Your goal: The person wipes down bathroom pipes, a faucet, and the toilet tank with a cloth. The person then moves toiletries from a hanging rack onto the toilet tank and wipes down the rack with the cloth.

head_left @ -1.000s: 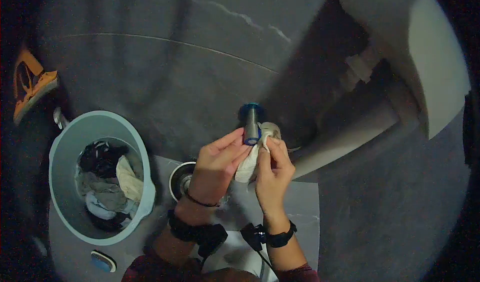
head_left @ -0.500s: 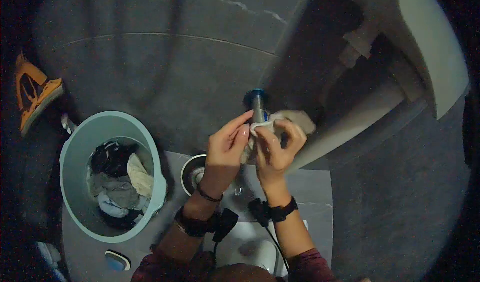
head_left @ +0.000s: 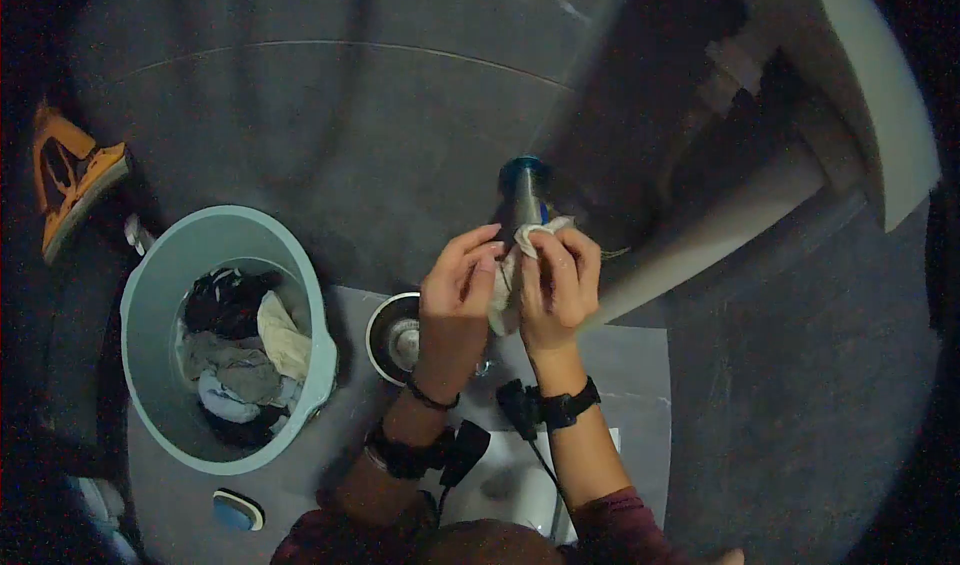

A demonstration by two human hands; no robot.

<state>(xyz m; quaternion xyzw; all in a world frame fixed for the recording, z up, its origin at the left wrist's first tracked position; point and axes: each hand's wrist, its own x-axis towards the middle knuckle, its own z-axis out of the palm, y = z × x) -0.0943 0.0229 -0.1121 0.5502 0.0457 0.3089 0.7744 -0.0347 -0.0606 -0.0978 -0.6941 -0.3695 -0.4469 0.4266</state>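
Right hand (head_left: 561, 290) fingers now closer together, pinching pale cloth (head_left: 504, 287), left hand (head_left: 456, 283) fingers parted

The tub (head_left: 228, 340) looks like smooth, matt plastic, and the clothes (head_left: 245, 365) in it are soft, creased cloth. The cylinder (head_left: 528, 203) has a metallic sheen; the rag (head_left: 508, 285) below it is wrinkled cloth. The bowl (head_left: 394, 338) shows shiny metal inside. The floor tiles (head_left: 630, 365) are smooth and stone-like. The pipe (head_left: 715, 235) looks like smooth plastic, and the basin (head_left: 880, 105) has a smooth, softly glossy surface.
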